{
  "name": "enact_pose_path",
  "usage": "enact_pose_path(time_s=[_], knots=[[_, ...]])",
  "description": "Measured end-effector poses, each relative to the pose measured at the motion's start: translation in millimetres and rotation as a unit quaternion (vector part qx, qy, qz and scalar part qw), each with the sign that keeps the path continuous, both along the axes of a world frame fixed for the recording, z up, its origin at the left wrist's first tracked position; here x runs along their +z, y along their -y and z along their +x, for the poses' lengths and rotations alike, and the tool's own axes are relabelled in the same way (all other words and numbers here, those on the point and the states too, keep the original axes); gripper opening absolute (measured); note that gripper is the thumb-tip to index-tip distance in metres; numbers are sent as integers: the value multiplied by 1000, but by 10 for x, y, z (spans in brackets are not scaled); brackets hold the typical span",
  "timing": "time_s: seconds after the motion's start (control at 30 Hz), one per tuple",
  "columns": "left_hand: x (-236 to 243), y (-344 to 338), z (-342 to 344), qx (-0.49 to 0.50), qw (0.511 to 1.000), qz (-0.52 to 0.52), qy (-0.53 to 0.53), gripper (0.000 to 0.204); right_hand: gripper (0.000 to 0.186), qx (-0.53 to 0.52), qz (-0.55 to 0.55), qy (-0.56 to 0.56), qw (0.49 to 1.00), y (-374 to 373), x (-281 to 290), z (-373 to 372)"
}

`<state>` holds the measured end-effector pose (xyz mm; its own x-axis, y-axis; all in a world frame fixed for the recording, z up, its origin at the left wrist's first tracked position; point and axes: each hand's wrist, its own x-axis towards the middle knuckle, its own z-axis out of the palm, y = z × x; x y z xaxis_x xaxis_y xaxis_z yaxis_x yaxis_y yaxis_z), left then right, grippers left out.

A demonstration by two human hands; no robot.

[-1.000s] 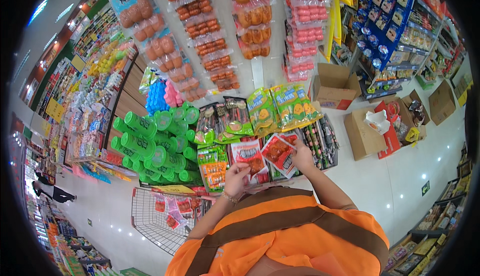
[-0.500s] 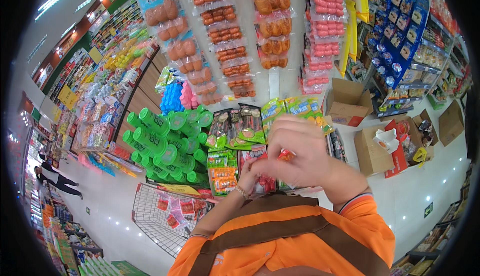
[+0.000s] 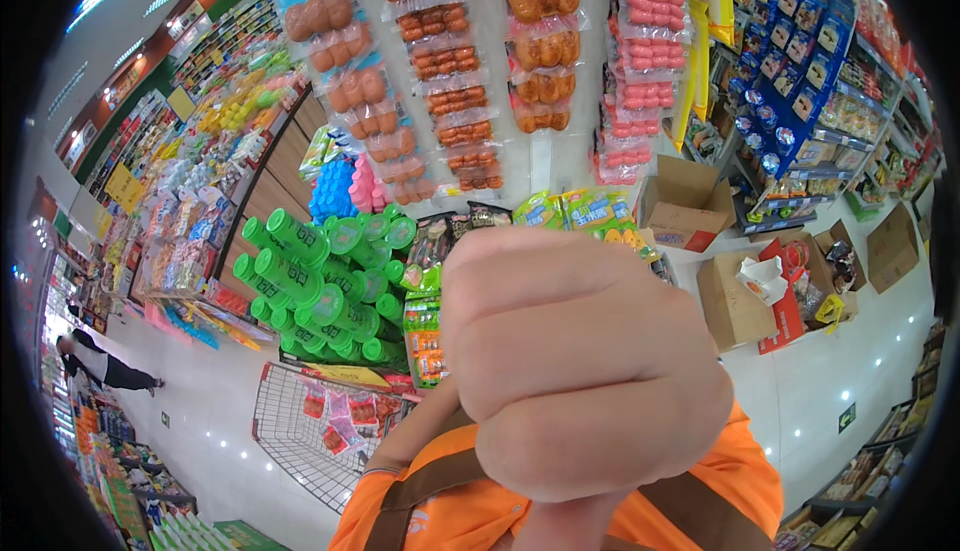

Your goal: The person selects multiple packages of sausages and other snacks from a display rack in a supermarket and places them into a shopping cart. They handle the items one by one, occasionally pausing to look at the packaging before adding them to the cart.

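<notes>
My right hand [image 3: 590, 361] is raised close to the camera and fills the middle of the view as a closed fist, its folded fingers toward me. Whatever it may hold is hidden inside. My left forearm [image 3: 410, 426] comes up from the lower left, and the left hand is out of sight behind the fist. Around the fist lie green snack packets [image 3: 540, 213], dark snack packets [image 3: 490, 214] and orange packets [image 3: 428, 341], partly covered by it. Green canisters [image 3: 320, 281] are stacked to the left.
A wire shopping cart [image 3: 285, 421] with red packets [image 3: 350, 416] stands at the lower left. Strips of packaged sausages [image 3: 455, 71] hang on the wall ahead. Open cardboard boxes [image 3: 735, 296] sit on the floor at right. A person [image 3: 105, 366] is far off at left.
My right hand has come up much closer to the camera as a fist, now covering my left hand and the middle of the display. The distant person has shifted slightly.
</notes>
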<state>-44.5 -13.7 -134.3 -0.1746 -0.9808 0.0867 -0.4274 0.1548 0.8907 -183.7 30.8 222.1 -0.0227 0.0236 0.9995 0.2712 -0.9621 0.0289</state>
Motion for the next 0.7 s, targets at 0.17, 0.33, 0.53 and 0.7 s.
enact_pose_path(time_s=[0.17, 0.33, 0.53, 0.7], knots=[[-246, 124, 142, -41, 999, 1, -8, 48, 58, 2, 10, -32, 999, 40, -12, -17], [-736, 269, 259, -48, 996, -49, 54, 64, 60, -3, 33, -32, 999, 131, -79, 44], [-724, 126, 341, 11, 998, -7, 65, 62, 37, -161, 155, -173, 959, 628, -263, -144], [-561, -37, 495, 19, 998, -19, 62, 58, 33, -336, 337, -156, 865, 1135, -527, -318]])
